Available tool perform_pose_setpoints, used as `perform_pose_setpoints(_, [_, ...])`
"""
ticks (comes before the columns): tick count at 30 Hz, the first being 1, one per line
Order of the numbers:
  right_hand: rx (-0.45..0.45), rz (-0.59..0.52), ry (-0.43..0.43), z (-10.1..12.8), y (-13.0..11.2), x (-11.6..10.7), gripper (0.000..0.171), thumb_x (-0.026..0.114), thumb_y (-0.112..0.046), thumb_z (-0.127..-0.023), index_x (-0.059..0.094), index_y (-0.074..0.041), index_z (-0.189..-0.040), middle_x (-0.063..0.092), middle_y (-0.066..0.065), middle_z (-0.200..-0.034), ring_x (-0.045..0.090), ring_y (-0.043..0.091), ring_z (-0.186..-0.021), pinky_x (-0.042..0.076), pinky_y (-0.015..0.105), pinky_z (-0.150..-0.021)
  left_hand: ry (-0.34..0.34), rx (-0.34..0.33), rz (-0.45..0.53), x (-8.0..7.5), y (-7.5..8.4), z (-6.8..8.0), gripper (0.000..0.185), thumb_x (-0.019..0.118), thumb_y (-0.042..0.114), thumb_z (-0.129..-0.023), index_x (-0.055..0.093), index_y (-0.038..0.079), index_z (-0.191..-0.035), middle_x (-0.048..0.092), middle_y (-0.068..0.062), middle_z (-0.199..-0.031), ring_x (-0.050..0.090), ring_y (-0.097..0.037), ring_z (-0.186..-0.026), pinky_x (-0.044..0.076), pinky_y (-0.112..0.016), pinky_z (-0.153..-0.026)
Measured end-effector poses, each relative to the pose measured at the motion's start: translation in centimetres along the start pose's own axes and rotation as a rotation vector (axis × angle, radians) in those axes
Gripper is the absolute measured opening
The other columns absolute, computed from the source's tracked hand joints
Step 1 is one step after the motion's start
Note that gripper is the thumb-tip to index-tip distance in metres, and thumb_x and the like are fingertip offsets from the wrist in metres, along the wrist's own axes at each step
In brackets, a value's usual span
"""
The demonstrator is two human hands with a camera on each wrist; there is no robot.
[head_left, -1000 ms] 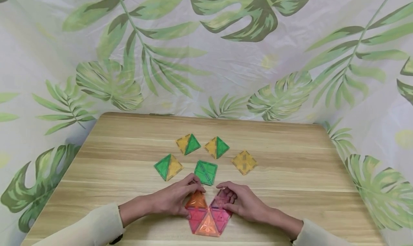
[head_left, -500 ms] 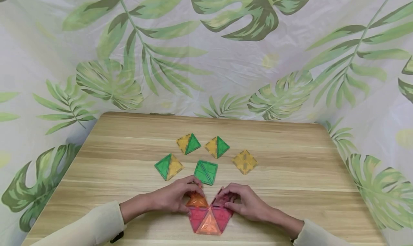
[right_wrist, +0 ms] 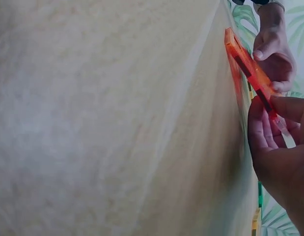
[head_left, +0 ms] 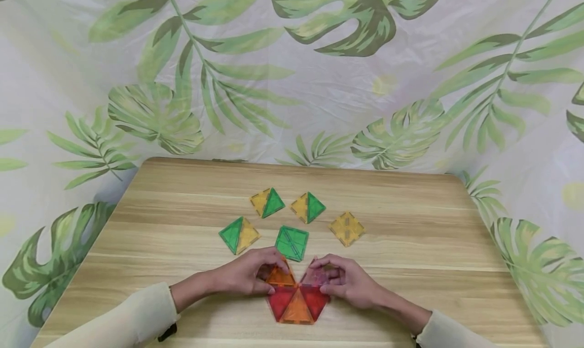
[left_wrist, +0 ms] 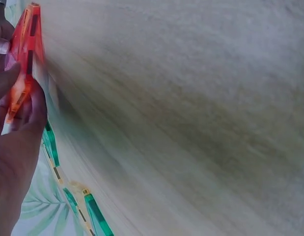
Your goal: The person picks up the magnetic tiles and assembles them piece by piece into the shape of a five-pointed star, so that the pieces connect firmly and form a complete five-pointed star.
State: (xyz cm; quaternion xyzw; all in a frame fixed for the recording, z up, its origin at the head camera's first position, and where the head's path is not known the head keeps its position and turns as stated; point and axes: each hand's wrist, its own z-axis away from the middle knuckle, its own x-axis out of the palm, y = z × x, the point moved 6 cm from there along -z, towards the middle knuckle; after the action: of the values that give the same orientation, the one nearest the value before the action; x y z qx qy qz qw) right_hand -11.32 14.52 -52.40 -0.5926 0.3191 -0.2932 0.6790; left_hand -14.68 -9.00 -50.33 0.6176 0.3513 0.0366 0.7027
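Note:
Triangular magnetic tiles joined edge to edge make a fan in the head view: an orange tile (head_left: pixel 280 277) at left, a red tile (head_left: pixel 279 303), a second orange tile (head_left: pixel 297 312) nearest the person, another red tile (head_left: pixel 316 301), and a pale pink tile (head_left: pixel 314 276) at right. A V-shaped gap faces away from the person. My left hand (head_left: pixel 248 273) pinches the left side, thumb by the red tile and fingers over the orange one. With thumb and fingers, my right hand (head_left: pixel 353 282) grips the right side at the pink tile. Both wrist views show the fan (right_wrist: pixel 247 64) held tilted above the table.
Beyond the fan lies a green square (head_left: pixel 292 242) of two triangles. Farther out are three green-and-yellow pairs, at left (head_left: pixel 239 235), back left (head_left: pixel 266 202) and back middle (head_left: pixel 307 207), plus a yellow pair (head_left: pixel 347 229) at right. Leaf-print cloth (head_left: pixel 319 94) hangs behind the table (head_left: pixel 410 211).
The fan's near edge has risen and shifted away from the person, and its tiles look darker. The pink tile tipped half a second ago and now looks flatter. Both hands keep their grip.

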Motion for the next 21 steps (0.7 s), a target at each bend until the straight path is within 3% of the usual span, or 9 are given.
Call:
perform_pose_setpoints(7, [-0.035, -0.102, -0.004, 0.13, 0.36, -0.50, 0.050, 0.070, 0.009, -0.092, 0.057, 0.006, -0.140, 0.057, 0.033, -0.138, 0.071, 0.021, -0.112, 0.062, 0.034, -0.092, -0.027, -0.019, 0.151, 0.17, 0.03, -0.09, 0.046, 0.081, -0.008, -0.086, 0.065, 0.007, -0.126, 0.058, -0.010, -0.133, 0.062, -0.015, -0.111, 0.064, -0.032, -0.084])
perform_pose_setpoints(14, [-0.071, -0.111, 0.008, 0.04, 0.07, -0.68, 0.051, 0.069, 0.007, -0.094, 0.054, 0.007, -0.143, 0.056, 0.035, -0.136, 0.069, 0.017, -0.108, 0.061, 0.027, -0.090, -0.066, -0.079, 0.282, 0.10, 0.11, -0.45, 0.054, 0.076, -0.015, -0.086, 0.061, 0.010, -0.132, 0.054, -0.014, -0.140, 0.070, -0.017, -0.114, 0.063, -0.034, -0.090])
perform_pose_setpoints(21, [-0.080, -0.122, -0.016, -0.36, -0.09, -0.31, 0.052, 0.066, 0.010, -0.093, 0.051, 0.008, -0.143, 0.057, 0.035, -0.133, 0.068, 0.018, -0.112, 0.060, 0.028, -0.093, -0.106, -0.156, 0.401, 0.40, 0.11, -0.78, 0.053, 0.071, -0.018, -0.089, 0.061, 0.009, -0.133, 0.055, -0.019, -0.143, 0.071, -0.020, -0.114, 0.063, -0.034, -0.091])
